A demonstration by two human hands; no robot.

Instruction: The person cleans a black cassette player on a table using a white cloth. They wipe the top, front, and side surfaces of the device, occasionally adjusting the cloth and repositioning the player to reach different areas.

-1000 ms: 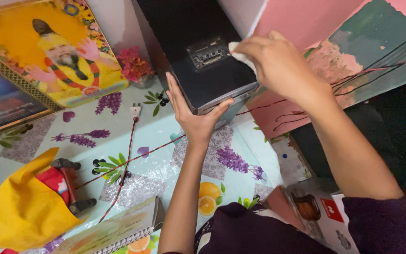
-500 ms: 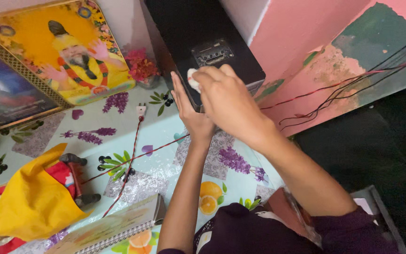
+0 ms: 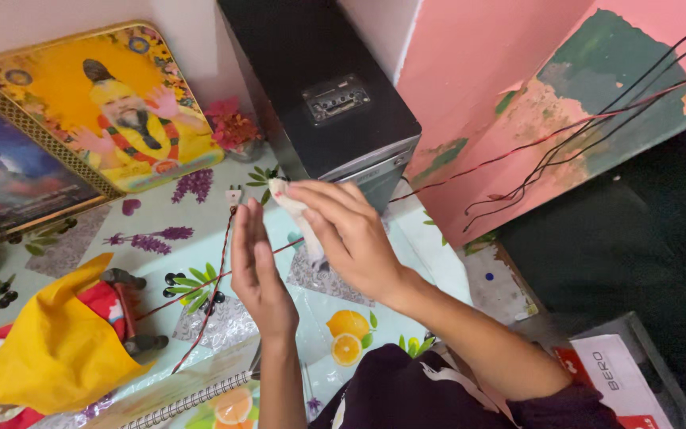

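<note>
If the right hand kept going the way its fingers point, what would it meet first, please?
Probably the white plug and its red cord on the floral tablecloth; the right hand holds a white cloth, pointing up-left. Depth is unclear.

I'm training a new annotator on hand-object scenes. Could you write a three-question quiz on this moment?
1. True or false: the right hand holds a small white cloth.
2. What is the left hand doing? A) gripping the black speaker B) open, holding nothing C) lifting the spiral notebook
3. Fill in: the yellow cloth lies on the ______ side of the floral table cover in the head view.

Key: 1 true; 2 B; 3 left.
</note>
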